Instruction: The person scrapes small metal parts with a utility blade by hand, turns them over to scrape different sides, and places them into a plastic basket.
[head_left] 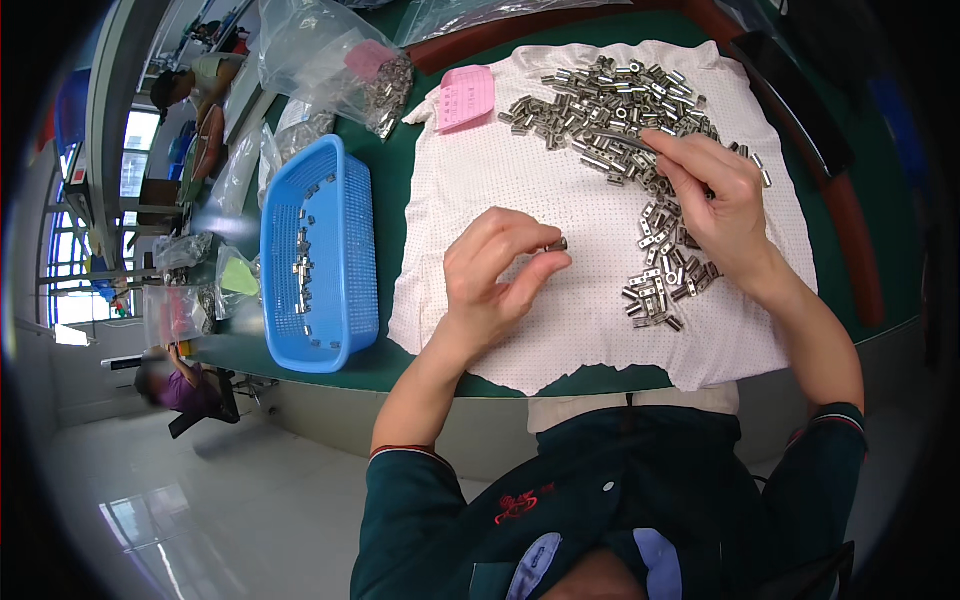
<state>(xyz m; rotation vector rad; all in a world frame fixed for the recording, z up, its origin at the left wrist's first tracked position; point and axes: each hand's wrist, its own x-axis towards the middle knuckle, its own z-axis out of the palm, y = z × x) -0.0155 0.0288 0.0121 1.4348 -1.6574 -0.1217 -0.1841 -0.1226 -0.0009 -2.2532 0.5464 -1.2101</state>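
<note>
My left hand [500, 270] is closed in a pinch above the white cloth, with a small metal cylinder [557, 244] held between thumb and fingertips. In my right hand [715, 195] is a slim metal tool, apparently tweezers [622, 139], gripped by thumb and forefinger; its tip points left over the heaped parts. Many short silvery metal cylinders [570, 112], some showing holes, lie in a pile at the far side of the dotted cloth [560, 335]. A strand of them [655, 285] runs nearer, below my right hand. My right palm hides part of the pile.
Left of the cloth stands a blue plastic basket [363, 260] with several metal parts inside. A pink slip [466, 97] lies on the cloth's far left corner. Beyond it are clear plastic bags [310, 50] of parts. Two other people [207, 80] are farther left, away from the table.
</note>
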